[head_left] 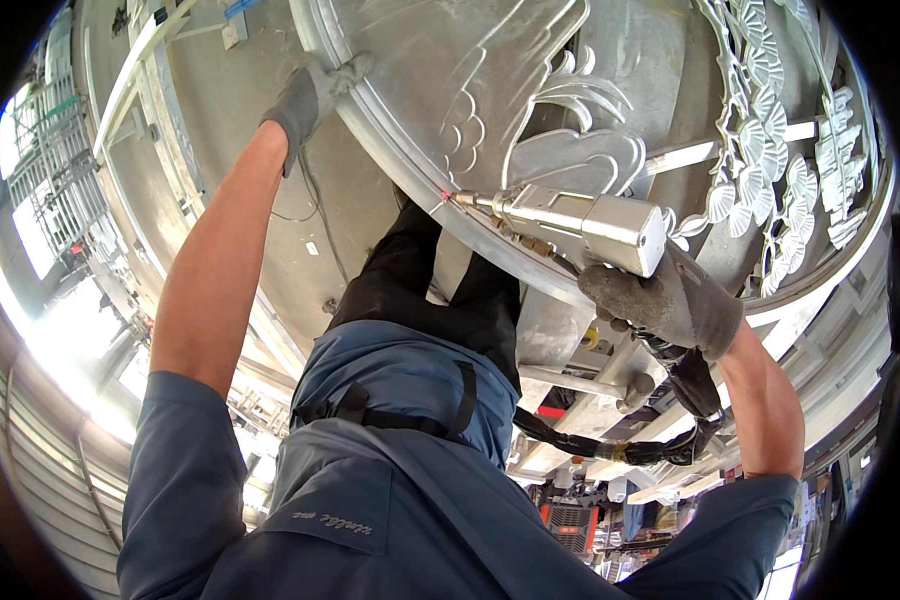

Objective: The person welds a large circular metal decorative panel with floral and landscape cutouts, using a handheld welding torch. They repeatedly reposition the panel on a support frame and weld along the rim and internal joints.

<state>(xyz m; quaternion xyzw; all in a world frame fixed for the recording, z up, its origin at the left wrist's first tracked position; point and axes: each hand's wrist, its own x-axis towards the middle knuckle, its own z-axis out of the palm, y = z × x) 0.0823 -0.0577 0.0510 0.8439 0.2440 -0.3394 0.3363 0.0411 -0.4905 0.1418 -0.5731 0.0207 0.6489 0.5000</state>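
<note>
1. Your left hand [315, 95], in a grey work glove, lies on the broad, curved silver metal rim [395, 147] at upper left, its fingers reaching over the edge. You probably place it there to steady yourself or the rim, well apart from the tool's tip. The underside is hidden, so I cannot tell whether this hand closes around the metal or only rests on it.

2. Your right hand [670, 300], gloved in the same grey, is wrapped around the rear of the silver, box-bodied metal tool [580, 220]. The handle is mostly covered by your glove. Holding it from behind seems to leave the slim nozzle [477, 201] free to point left across the rim.

3. The nozzle's end is at the rim, between your two hands, with a small red spot [447, 197] beside it. I cannot tell whether tip and metal touch.

4. A thick, black-wrapped cable [660, 453] loops below your right hand, likely hanging slack so your wrist can turn.

5. Inside the rim lie a flat, grey metal wing-shaped panel [580, 160] and, to the right, silver fan-shaped metal leaves [765, 150]. Your black-trousered legs [400, 250] pass beneath the rim, apparently to bring you close.
</note>
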